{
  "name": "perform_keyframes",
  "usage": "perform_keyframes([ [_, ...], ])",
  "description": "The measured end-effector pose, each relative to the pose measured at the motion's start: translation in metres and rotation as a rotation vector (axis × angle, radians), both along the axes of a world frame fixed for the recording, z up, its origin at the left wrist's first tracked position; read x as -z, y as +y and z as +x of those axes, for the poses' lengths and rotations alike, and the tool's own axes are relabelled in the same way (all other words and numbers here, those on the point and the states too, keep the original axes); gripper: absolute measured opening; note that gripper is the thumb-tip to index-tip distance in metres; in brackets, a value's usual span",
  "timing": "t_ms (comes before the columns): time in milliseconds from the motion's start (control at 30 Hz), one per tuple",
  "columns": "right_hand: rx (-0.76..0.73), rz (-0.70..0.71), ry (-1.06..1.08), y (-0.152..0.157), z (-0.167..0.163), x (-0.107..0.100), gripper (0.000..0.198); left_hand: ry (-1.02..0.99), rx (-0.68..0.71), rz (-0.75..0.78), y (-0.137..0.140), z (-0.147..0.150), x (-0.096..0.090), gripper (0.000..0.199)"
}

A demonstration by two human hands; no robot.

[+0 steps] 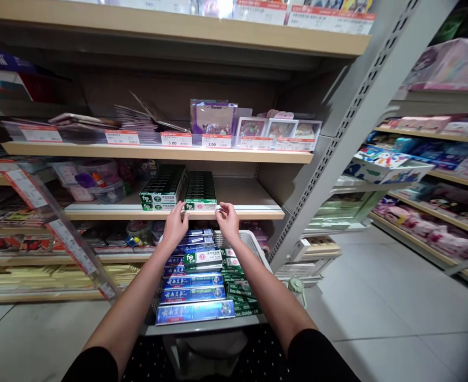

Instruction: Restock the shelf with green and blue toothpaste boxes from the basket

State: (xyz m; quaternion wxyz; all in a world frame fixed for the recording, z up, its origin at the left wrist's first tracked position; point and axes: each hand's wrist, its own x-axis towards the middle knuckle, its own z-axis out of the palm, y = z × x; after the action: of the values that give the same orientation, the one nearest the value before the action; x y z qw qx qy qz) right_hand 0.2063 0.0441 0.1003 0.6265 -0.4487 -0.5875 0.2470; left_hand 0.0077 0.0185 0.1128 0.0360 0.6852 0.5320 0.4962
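green boxes [200,189] sit between left hand [175,224] and right hand [228,220], each grip loosely parted and empty.

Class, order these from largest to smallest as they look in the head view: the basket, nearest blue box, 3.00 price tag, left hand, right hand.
1. Basket
2. Nearest blue box
3. Left hand and right hand: too alike to rank
4. 3.00 price tag

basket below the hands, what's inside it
The basket holds blue boxes, green boxes to their right, and a green-and-white box lying on top. Its floor and anything beneath the boxes are covered.
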Motion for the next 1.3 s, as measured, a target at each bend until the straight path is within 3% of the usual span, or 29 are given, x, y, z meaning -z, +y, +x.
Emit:
perform_keyframes([
  [100, -0.020, -0.014, -0.034, -0.037, 0.015, 0.005, 0.025, -0.049, 0.029, -0.015, -0.035, -0.014, 0.004, 0.031],
  [233, -0.104, -0.172, -0.131, -0.077, 0.037, 0.029, 0.025, -0.181, 0.071, -0.279, -0.072, -0.031, 0.031, 0.033],
  [367, -0.117, -0.346, -0.081, -0.095, 0.041, 0.064, 0.032, -0.365, 0.143, -0.529, -0.090, -0.032, 0.063, 0.043],
  [500, -0.151, -0.453, 0.059, -0.101, 0.033, 0.084, 0.041, -0.571, 0.184, -0.696, -0.097, -0.026, 0.078, 0.055],
  [733, -0.212, -0.529, 0.077, -0.107, 0.030, 0.084, 0.046, -0.572, 0.214, -0.748, -0.101, -0.028, 0.080, 0.067],
  [1300, -0.294, -0.603, 0.148, -0.108, 0.033, 0.083, 0.041, -0.552, 0.254, -0.793, -0.100, -0.033, 0.087, 0.065],
])
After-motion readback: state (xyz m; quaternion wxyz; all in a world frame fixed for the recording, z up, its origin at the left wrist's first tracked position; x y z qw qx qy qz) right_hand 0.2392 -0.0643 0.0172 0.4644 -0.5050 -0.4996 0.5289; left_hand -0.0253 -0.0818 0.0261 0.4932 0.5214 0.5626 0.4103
